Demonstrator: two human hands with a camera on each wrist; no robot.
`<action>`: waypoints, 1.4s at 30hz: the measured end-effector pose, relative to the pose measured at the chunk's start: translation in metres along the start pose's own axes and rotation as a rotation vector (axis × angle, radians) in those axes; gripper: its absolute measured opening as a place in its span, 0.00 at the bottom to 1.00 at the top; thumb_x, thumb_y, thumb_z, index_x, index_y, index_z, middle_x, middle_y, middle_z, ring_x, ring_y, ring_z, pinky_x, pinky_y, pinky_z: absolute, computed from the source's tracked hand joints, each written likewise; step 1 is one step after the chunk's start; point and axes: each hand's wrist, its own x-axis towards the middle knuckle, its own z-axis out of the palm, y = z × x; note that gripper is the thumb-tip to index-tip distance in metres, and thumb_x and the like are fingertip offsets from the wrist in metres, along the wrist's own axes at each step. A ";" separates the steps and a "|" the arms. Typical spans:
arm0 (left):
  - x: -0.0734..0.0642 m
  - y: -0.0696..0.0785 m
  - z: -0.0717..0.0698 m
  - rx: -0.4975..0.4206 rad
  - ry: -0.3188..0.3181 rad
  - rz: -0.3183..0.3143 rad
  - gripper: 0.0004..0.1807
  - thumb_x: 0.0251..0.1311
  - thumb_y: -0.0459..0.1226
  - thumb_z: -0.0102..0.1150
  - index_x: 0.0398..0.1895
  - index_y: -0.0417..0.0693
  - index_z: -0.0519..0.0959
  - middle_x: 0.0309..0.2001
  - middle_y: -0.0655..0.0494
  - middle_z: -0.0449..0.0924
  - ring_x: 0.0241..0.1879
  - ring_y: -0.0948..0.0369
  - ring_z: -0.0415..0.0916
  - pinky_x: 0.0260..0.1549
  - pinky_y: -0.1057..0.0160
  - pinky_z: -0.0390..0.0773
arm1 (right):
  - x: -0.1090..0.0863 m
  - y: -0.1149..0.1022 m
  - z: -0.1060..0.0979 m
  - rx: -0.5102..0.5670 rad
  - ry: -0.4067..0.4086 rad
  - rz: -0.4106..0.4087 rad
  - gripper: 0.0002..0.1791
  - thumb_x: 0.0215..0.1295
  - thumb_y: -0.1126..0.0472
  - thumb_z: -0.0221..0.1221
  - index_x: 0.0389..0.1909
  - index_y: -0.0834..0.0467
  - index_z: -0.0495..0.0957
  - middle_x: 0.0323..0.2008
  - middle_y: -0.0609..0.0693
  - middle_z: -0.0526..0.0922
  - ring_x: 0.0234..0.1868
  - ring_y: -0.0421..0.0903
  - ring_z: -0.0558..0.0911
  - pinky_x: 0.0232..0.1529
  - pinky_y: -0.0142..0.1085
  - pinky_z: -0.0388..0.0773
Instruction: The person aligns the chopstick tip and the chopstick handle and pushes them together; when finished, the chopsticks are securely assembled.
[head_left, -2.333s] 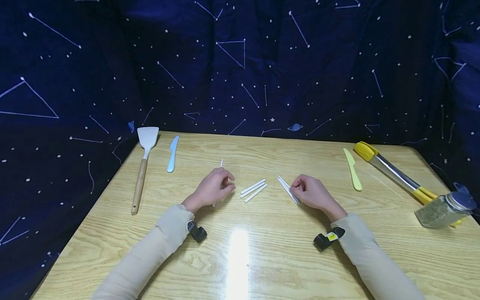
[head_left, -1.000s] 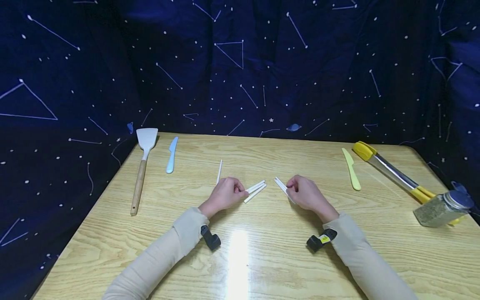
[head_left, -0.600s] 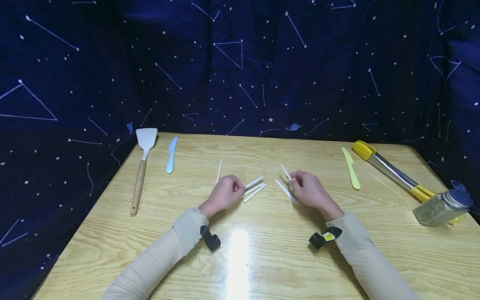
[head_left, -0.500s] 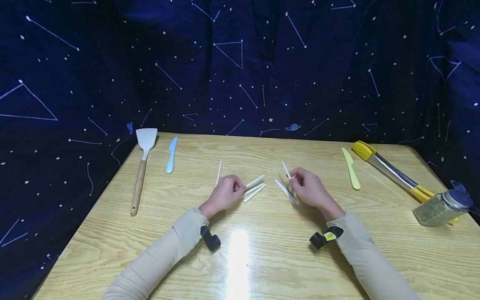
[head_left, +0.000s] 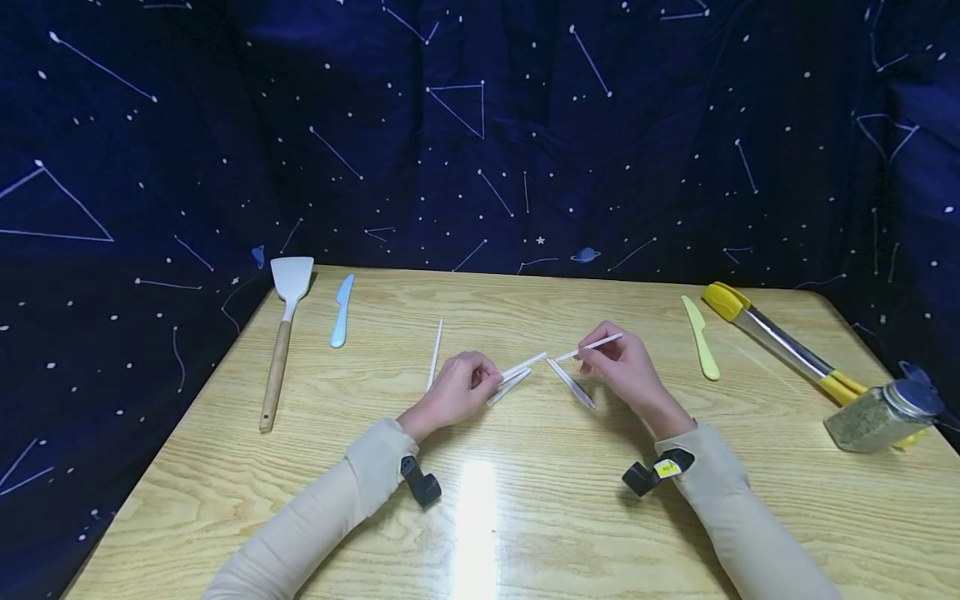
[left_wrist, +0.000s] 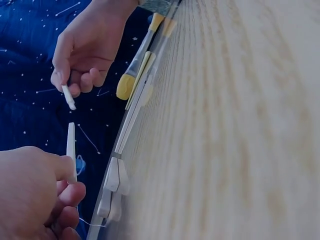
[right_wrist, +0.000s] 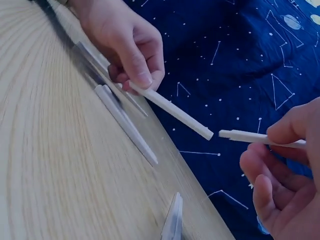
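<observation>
My left hand pinches a slim white stick between thumb and fingers, its free end pointing right. My right hand pinches another slim white stick, which points left. In the right wrist view, the right hand's stick has a narrower stepped tip. That tip faces the blunt end of the left hand's stick, with a small gap between them. Below the hands on the table lie a white stick near the left hand and a close group of white sticks near the right.
A long thin white stick lies left of the left hand. Farther left are a blue knife and a white spatula. To the right lie a yellow knife, yellow-tipped tongs and a jar of dried herbs.
The left hand has moved right and raised a stick from its group. The right hand has lifted a stick from the right group and turned it to point left at the other one.
</observation>
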 end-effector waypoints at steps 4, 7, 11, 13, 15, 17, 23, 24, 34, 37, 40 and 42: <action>0.000 -0.001 0.001 -0.004 -0.018 -0.004 0.06 0.63 0.34 0.60 0.33 0.39 0.81 0.25 0.55 0.74 0.24 0.66 0.64 0.23 0.73 0.65 | 0.000 0.002 -0.002 0.078 0.004 -0.023 0.05 0.65 0.72 0.55 0.34 0.72 0.72 0.26 0.48 0.81 0.25 0.36 0.80 0.29 0.27 0.75; 0.000 -0.003 0.001 0.004 0.003 0.016 0.05 0.62 0.35 0.60 0.33 0.40 0.81 0.25 0.56 0.74 0.24 0.66 0.64 0.23 0.72 0.66 | 0.001 0.003 -0.002 0.116 -0.004 -0.048 0.04 0.65 0.72 0.55 0.33 0.71 0.73 0.26 0.47 0.83 0.25 0.37 0.81 0.28 0.27 0.75; -0.001 -0.004 0.003 0.018 0.039 0.072 0.05 0.62 0.34 0.61 0.33 0.41 0.80 0.25 0.56 0.74 0.24 0.66 0.63 0.24 0.72 0.65 | 0.001 0.005 -0.003 0.200 -0.011 -0.085 0.06 0.64 0.73 0.54 0.31 0.63 0.77 0.26 0.45 0.85 0.24 0.37 0.82 0.28 0.28 0.75; -0.001 -0.004 0.004 0.018 0.043 0.089 0.05 0.62 0.34 0.60 0.33 0.41 0.80 0.25 0.56 0.73 0.24 0.66 0.62 0.23 0.71 0.64 | 0.001 0.006 -0.004 0.247 -0.017 -0.105 0.09 0.64 0.75 0.53 0.30 0.60 0.78 0.26 0.45 0.86 0.24 0.38 0.82 0.28 0.28 0.75; -0.001 -0.003 0.005 0.010 0.043 0.091 0.05 0.62 0.34 0.60 0.33 0.41 0.79 0.25 0.56 0.73 0.24 0.66 0.62 0.23 0.71 0.64 | 0.001 0.006 -0.005 0.282 -0.026 -0.123 0.11 0.63 0.76 0.53 0.30 0.58 0.79 0.26 0.45 0.86 0.24 0.38 0.82 0.28 0.28 0.75; 0.000 -0.003 0.006 0.006 0.040 0.085 0.05 0.63 0.35 0.60 0.33 0.41 0.79 0.25 0.56 0.73 0.24 0.66 0.62 0.24 0.72 0.64 | 0.001 0.007 -0.005 0.297 -0.035 -0.135 0.11 0.63 0.76 0.53 0.30 0.59 0.79 0.26 0.46 0.86 0.24 0.38 0.82 0.28 0.28 0.75; 0.000 -0.004 0.007 0.000 0.039 0.064 0.05 0.63 0.34 0.60 0.33 0.41 0.80 0.26 0.55 0.74 0.25 0.65 0.63 0.24 0.72 0.65 | 0.001 0.007 -0.005 0.276 -0.052 -0.127 0.09 0.63 0.75 0.53 0.30 0.61 0.78 0.26 0.46 0.85 0.25 0.39 0.82 0.28 0.28 0.75; -0.001 -0.004 0.007 0.000 0.038 0.062 0.05 0.63 0.34 0.60 0.33 0.41 0.80 0.27 0.55 0.74 0.25 0.65 0.63 0.25 0.72 0.65 | 0.001 0.007 -0.005 0.269 -0.057 -0.124 0.08 0.64 0.75 0.53 0.30 0.62 0.78 0.26 0.47 0.85 0.25 0.39 0.81 0.29 0.28 0.75; -0.002 -0.004 0.005 -0.003 0.003 0.059 0.04 0.62 0.34 0.60 0.33 0.41 0.79 0.27 0.55 0.74 0.25 0.65 0.63 0.25 0.72 0.65 | 0.001 0.008 -0.011 0.253 -0.147 -0.105 0.14 0.64 0.75 0.51 0.30 0.56 0.81 0.25 0.43 0.83 0.25 0.38 0.80 0.31 0.28 0.75; -0.003 -0.004 0.006 -0.002 -0.002 0.056 0.04 0.62 0.34 0.60 0.33 0.40 0.79 0.28 0.55 0.74 0.26 0.66 0.63 0.25 0.72 0.65 | 0.001 0.008 -0.013 0.251 -0.164 -0.094 0.14 0.64 0.75 0.51 0.30 0.56 0.81 0.25 0.43 0.83 0.26 0.39 0.81 0.32 0.29 0.75; -0.003 -0.003 0.006 0.000 -0.004 0.058 0.04 0.62 0.34 0.60 0.33 0.40 0.79 0.27 0.55 0.74 0.25 0.66 0.62 0.25 0.72 0.64 | 0.000 0.006 -0.016 0.220 -0.169 -0.080 0.10 0.64 0.74 0.52 0.31 0.60 0.81 0.26 0.44 0.83 0.26 0.39 0.81 0.33 0.29 0.75; -0.003 -0.002 0.007 0.000 -0.007 0.066 0.04 0.62 0.34 0.60 0.33 0.40 0.79 0.27 0.55 0.73 0.25 0.66 0.62 0.25 0.72 0.64 | -0.001 0.005 -0.017 0.196 -0.172 -0.075 0.08 0.64 0.73 0.53 0.32 0.63 0.80 0.26 0.44 0.83 0.27 0.39 0.81 0.33 0.29 0.75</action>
